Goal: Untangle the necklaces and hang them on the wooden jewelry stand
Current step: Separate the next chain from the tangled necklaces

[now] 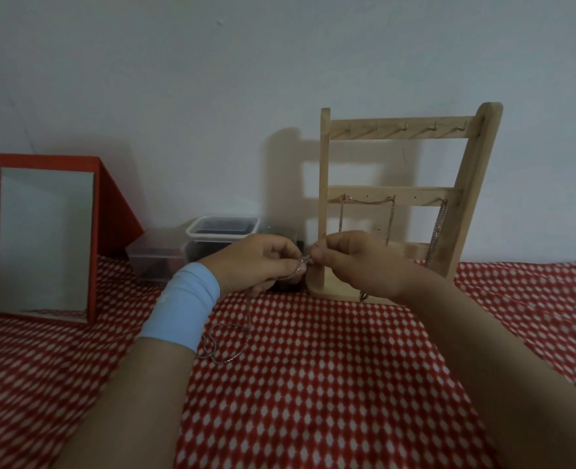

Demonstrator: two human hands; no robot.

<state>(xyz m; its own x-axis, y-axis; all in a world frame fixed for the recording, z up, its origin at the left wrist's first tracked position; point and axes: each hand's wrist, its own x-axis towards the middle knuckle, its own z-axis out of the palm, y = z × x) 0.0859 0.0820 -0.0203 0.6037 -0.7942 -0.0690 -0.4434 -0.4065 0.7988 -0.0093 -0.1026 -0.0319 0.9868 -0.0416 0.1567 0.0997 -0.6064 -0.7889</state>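
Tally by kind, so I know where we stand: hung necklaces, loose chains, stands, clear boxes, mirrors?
Hung necklaces: 2
Held chain: 1
Wooden stand: 1
Clear boxes: 2
Mirror: 1
Total: 7

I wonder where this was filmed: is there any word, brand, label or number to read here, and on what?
None: no word, number or logo can be read.
Wooden jewelry stand: bare wood, no marking.
Red-framed mirror: no label.
Clear plastic boxes: no label showing.
Red cloth: only a white diamond pattern.
Necklace pinched by the left hand and right hand: no tag seen.
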